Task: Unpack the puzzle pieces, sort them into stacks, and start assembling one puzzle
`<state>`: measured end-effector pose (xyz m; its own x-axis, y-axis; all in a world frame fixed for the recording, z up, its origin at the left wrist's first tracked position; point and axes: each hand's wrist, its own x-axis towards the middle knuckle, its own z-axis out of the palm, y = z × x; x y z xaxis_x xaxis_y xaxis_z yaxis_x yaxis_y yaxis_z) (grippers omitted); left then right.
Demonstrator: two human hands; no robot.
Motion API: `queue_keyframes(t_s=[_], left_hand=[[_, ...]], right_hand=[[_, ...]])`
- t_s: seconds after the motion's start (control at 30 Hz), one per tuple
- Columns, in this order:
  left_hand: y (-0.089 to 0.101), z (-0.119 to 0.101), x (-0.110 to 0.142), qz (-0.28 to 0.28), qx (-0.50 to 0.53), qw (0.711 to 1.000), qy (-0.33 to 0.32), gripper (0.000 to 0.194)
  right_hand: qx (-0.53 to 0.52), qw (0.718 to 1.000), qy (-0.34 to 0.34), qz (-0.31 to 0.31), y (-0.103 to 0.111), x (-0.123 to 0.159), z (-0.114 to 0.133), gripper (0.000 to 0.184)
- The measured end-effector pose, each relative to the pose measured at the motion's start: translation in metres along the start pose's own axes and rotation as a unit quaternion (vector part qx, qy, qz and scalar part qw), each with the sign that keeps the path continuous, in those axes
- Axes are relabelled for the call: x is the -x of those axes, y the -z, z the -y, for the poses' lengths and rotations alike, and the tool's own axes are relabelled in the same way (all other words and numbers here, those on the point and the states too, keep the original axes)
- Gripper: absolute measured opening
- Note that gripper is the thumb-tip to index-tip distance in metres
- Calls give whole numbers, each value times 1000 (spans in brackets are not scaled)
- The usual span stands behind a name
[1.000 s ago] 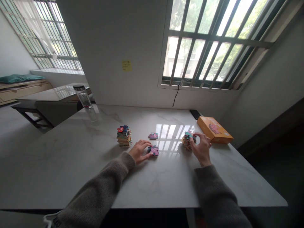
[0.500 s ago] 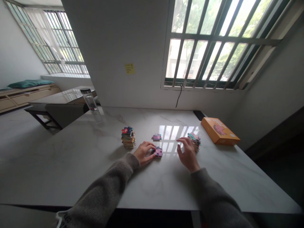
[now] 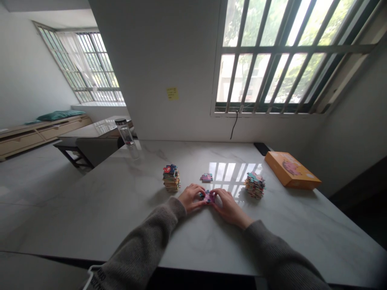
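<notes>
Fingers [image 3: 219, 195] of both hands [image 3: 190, 198] [image 3: 230, 208] hold pink jigsaw pieces [image 3: 208, 197].

No words can be read clearly here. The yellow sticky note [image 3: 172, 94] on the wall has small writing, but it is too small to read. The left sleeve [image 3: 142, 243] has dark printed letters, also unclear, and the orange puzzle box [image 3: 292, 170] and pink puzzle piece [image 3: 208, 197] show nothing readable.

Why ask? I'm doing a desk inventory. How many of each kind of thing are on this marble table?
Stacks of jigsaw pieces: 2
Small flat groups of jigsaw pieces: 2
Orange box: 1
Clear bottle with dark lid: 1
Flat black item: 1
Total: 7
</notes>
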<state>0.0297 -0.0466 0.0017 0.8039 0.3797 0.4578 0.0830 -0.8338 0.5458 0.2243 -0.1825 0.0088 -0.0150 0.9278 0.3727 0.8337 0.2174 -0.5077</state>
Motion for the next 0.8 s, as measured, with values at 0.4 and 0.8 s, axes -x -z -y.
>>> queue_keyframes(t_s=[0.4,0.8], left_hand=[[6,4,2,-12,-21,1000,-19,20],[12,-17,-2,-69,14,996,-60,15]], right_hand=[[-53,998,-7,-16,1,0,-3,37],[-127,984,63,-107,7,-3,18,10]])
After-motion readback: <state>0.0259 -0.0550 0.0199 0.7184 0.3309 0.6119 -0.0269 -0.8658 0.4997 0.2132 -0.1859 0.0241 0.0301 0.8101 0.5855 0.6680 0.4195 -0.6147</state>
